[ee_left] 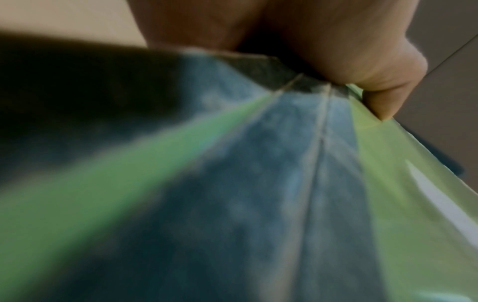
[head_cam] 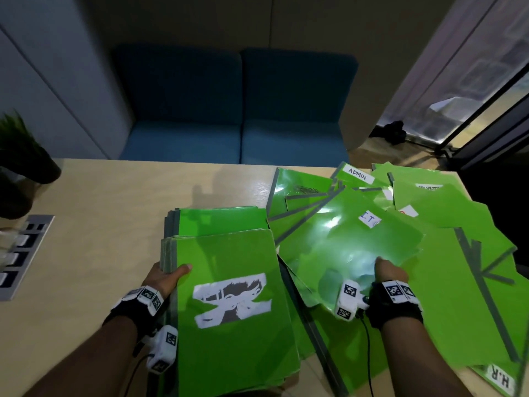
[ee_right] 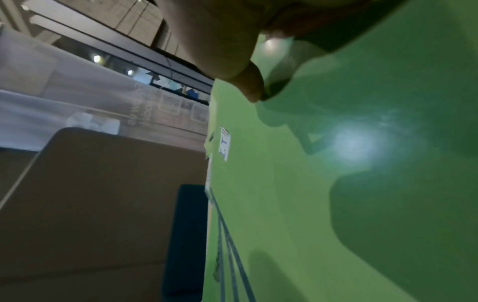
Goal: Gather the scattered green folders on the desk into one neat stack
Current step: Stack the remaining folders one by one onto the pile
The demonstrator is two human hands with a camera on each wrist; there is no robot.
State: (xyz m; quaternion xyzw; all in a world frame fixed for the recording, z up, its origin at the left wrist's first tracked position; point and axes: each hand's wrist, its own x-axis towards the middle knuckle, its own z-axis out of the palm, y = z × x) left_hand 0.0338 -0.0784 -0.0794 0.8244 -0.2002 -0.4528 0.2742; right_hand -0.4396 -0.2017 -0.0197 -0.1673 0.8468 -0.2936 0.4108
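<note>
A bundle of green folders (head_cam: 229, 305) with a torn white label on top is in my left hand (head_cam: 166, 277). The hand grips its left spine edge, thumb on the cover; the left wrist view shows the thumb (ee_left: 383, 98) pressed on the grey spines (ee_left: 297, 163). Behind the bundle lies a flat stack of green folders (head_cam: 223, 222). My right hand (head_cam: 389, 270) pinches the near edge of a glossy green folder labelled "I.T" (head_cam: 352, 242), lifted off the scattered pile (head_cam: 458, 253). That folder (ee_right: 336, 183) fills the right wrist view, with the thumb (ee_right: 248, 85) on its cover.
More loose folders marked "ADMIN" (head_cam: 357, 173) and "H.R" (head_cam: 499, 378) lie at the desk's right side. A potted plant (head_cam: 23, 156) and a socket panel (head_cam: 20, 256) sit at the left of the wooden desk (head_cam: 108, 202). A blue sofa (head_cam: 234, 110) stands behind the desk.
</note>
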